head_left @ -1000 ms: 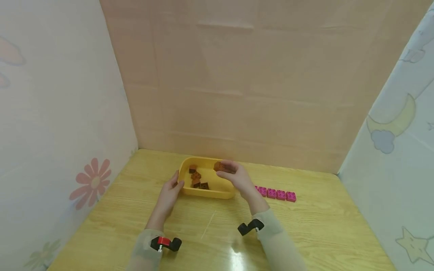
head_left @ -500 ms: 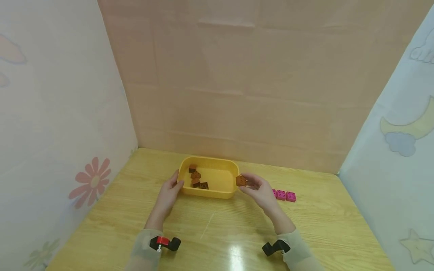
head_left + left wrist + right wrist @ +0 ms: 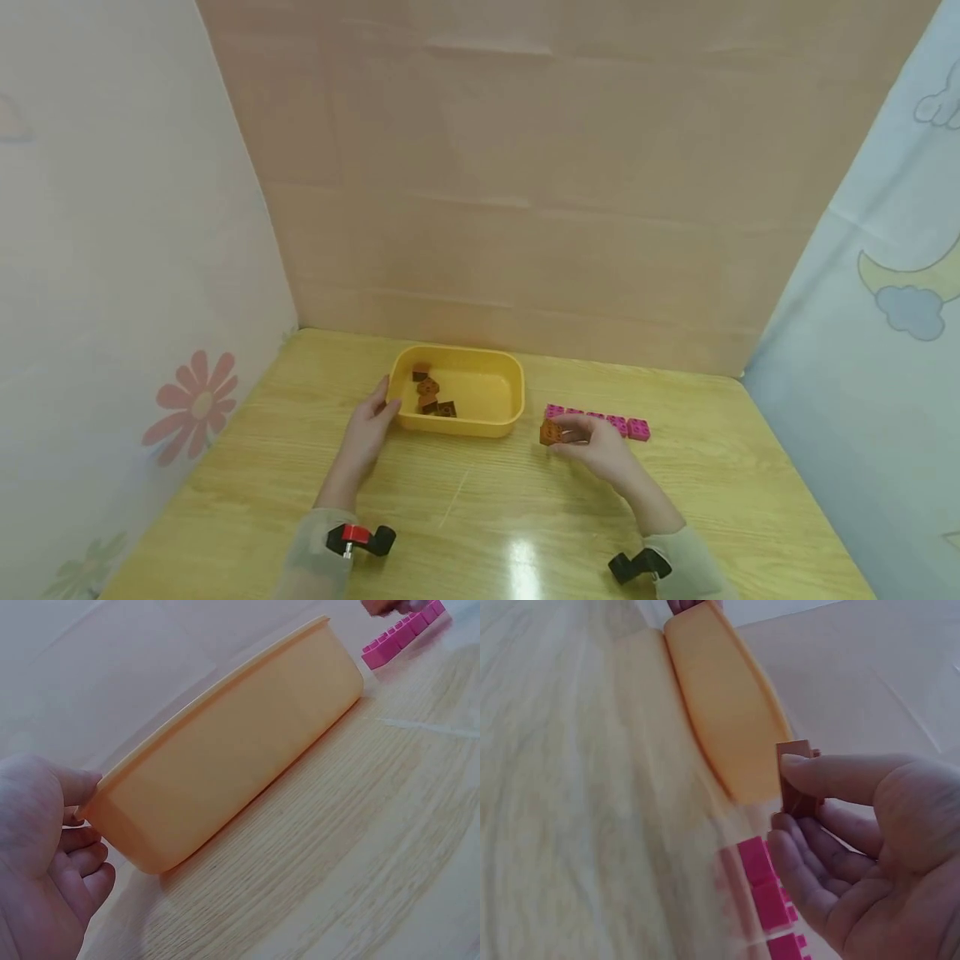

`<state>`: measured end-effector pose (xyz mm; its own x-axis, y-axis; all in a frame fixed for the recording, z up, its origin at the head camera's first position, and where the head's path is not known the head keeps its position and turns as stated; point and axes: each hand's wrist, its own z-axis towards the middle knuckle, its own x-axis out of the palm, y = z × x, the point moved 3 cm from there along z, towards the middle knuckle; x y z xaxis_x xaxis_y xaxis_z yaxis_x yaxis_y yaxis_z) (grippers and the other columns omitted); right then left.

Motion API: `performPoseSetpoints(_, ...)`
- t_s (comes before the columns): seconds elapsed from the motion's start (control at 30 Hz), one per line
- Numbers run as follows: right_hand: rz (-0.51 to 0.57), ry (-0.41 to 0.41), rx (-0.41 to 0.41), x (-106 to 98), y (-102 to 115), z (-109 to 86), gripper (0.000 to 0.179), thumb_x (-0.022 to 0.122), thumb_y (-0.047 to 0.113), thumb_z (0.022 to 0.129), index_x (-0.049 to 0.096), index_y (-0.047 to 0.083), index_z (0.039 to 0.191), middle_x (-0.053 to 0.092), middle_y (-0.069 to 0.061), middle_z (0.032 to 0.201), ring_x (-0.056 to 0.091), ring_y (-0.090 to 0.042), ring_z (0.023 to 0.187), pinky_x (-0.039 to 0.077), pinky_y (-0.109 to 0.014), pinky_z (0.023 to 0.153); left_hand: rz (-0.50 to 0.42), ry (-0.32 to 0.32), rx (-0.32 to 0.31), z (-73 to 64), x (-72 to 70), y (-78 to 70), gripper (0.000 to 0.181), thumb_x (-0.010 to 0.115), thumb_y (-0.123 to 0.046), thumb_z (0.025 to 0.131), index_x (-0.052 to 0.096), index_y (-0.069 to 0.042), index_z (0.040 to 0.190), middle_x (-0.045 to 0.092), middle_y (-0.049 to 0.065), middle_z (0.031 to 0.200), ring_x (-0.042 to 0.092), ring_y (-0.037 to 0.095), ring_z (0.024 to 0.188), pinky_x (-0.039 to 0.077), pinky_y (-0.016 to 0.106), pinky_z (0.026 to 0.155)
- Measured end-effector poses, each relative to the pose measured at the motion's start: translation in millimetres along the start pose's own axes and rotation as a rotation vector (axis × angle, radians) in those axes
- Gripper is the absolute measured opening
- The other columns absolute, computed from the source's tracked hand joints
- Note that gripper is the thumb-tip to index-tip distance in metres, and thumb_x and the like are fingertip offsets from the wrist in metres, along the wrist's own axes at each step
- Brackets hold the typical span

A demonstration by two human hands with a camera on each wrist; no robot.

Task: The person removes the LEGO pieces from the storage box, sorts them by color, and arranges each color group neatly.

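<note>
My left hand (image 3: 366,429) grips the left end of a yellow plastic tray (image 3: 459,426), thumb over the rim and fingers curled outside it in the left wrist view. Several brown building bricks (image 3: 428,387) lie in the tray's left part. To the right of the tray, my right hand (image 3: 606,452) pinches another brown building brick (image 3: 551,432) between thumb and fingers. Its studs show in the head view. This brick is held above the table, just in front of the left end of a row of pink building bricks (image 3: 638,429), which the hand partly covers.
The wooden table (image 3: 450,542) meets a tan backdrop (image 3: 450,208) behind the tray. Pale patterned panels stand at the left (image 3: 135,250) and right (image 3: 847,350) sides. Black wrist mounts sit on both forearms.
My right hand has carried the brown building brick from over the tray, rightward past its rim and toward the front, to the pink row. The left hand stays on the tray.
</note>
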<state>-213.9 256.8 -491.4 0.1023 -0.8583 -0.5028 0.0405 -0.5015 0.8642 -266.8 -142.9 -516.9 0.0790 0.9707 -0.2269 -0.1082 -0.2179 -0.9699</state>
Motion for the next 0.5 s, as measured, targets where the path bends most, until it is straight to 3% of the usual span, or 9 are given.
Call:
performPoseSetpoints(0.23, -0.136, 0.038, -0.011, 4.3, -12.4, 0.7, 0.043, 0.09, 0.015, 0.087, 0.076, 0.005, 0.126, 0.076, -0.007, 0.114, 0.072, -0.025, 0.103, 0.063, -0.036, 0.086, 0.006, -0.007, -0.014, -0.4, -3.3, 4.6, 0.065, 0.051, -0.024, 0.116, 0.021, 0.001, 0.169, 0.016, 0.014, 0.176, 0.015, 0.034, 0.163, 0.017, 0.049, 0.132)
performPoseSetpoints(0.5, -0.143, 0.007, -0.019, 9.5, -21.6, 4.5, 0.042, 0.092, 0.012, 0.085, 0.076, 0.004, 0.124, 0.076, -0.005, 0.106, 0.071, -0.021, 0.096, 0.062, -0.033, 0.083, -0.003, -0.009, -0.027, -1.8, -4.5, 6.8, 0.065, 0.051, -0.025, 0.115, 0.022, -0.002, 0.169, 0.016, 0.013, 0.177, 0.015, 0.035, 0.163, 0.016, 0.05, 0.132)
